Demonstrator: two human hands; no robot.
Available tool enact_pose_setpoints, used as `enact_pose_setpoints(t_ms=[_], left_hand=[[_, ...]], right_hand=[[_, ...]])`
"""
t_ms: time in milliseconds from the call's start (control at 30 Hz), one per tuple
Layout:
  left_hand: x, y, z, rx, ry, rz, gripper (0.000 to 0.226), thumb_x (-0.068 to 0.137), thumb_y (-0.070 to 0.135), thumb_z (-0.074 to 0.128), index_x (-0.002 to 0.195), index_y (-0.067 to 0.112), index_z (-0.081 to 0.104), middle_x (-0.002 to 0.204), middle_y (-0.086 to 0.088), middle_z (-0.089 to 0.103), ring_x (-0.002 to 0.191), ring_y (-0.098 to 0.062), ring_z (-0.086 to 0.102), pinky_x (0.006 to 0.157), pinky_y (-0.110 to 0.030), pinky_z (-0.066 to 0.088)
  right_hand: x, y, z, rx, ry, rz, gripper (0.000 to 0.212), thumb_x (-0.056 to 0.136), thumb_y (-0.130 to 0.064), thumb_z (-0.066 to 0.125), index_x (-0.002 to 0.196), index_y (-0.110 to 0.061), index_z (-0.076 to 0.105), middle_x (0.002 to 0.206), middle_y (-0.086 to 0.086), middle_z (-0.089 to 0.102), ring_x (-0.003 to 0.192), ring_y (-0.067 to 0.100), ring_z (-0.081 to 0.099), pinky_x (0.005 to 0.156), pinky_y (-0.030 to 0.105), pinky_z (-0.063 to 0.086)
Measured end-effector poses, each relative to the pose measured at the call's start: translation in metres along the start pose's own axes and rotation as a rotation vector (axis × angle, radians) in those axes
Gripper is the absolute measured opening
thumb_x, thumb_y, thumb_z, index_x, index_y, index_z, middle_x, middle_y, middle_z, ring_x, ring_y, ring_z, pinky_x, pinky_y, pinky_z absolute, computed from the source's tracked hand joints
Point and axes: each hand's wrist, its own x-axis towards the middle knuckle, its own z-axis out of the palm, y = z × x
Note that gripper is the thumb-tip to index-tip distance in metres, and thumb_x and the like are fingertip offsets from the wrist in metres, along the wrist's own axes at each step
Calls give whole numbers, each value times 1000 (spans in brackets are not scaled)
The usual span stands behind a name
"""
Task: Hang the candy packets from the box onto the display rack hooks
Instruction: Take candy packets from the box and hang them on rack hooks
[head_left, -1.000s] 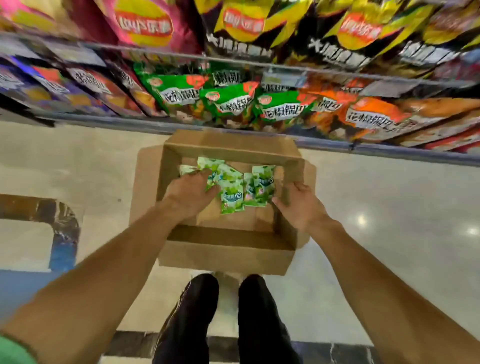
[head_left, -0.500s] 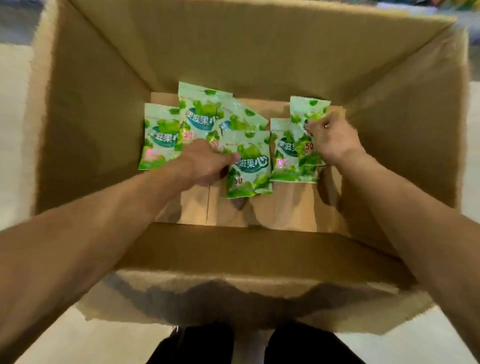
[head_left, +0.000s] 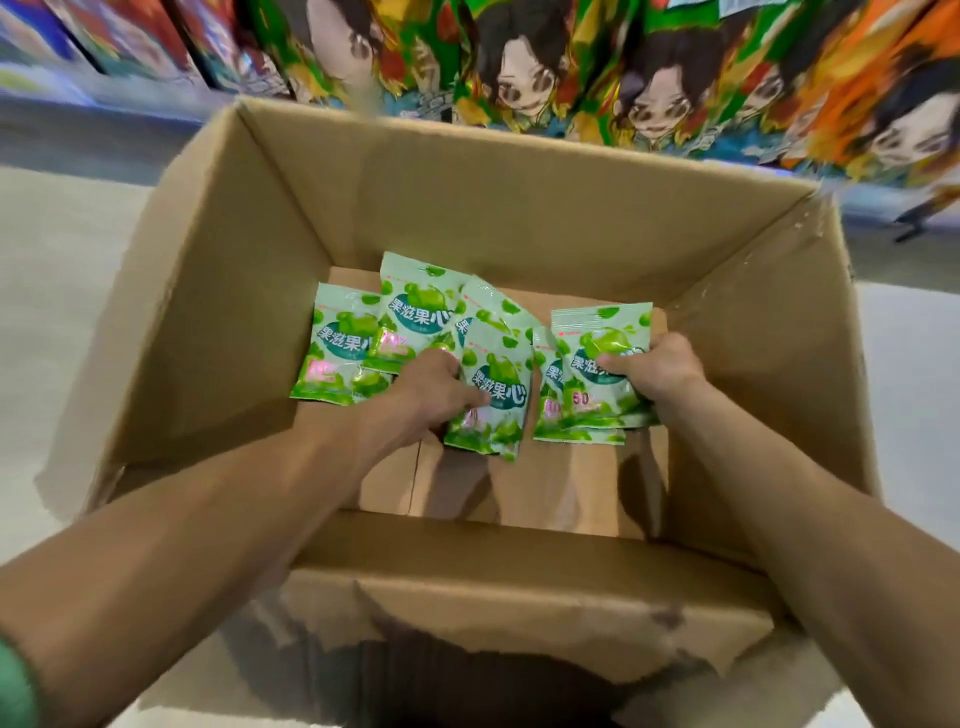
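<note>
Both hands are down in the box (head_left: 483, 208): the left hand (head_left: 434, 392) pinches one candy packet (head_left: 493, 400), the right hand (head_left: 652, 366) grips another packet (head_left: 597, 379). They look light, crinkly, slippery; best taken by the top seam.

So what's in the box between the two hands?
In the head view, between the left hand and right hand lie green candy packets, overlapping on the box floor.

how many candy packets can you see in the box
6 packets: two at left, two by the left hand, two at the right hand. More may be hidden.
</note>
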Motion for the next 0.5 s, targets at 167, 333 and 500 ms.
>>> enact_pose_setpoints(t_ms=[167, 333, 500], left_hand=[[-21, 13, -24, -122, -7, 95, 15, 90, 14, 77, 93, 3, 67, 97, -11, 70, 84, -20, 66, 61, -17, 55], [-76, 40, -74, -283, 53, 148, 15, 98, 24, 67, 93, 11, 61, 99, -10, 68, 93, -29, 66, 71, -26, 52], [-169, 92, -137, -562, 125, 87, 11, 100, 17, 64, 93, 15, 57, 105, -15, 73, 88, -27, 71, 77, -43, 60]], right_hand=[[-27, -3, -1, 137, -95, -139, 46, 92, -20, 74, 127, -12, 45, 127, 10, 63, 116, 29, 62, 104, 49, 50], [-75, -39, -32, 219, -153, -254, 42, 96, -17, 68, 133, -6, 51, 123, 6, 67, 109, 21, 67, 89, 32, 59], [-155, -118, -95, 370, -212, -239, 49, 96, -22, 70, 137, -12, 47, 128, 4, 65, 117, 22, 64, 91, 37, 56]])
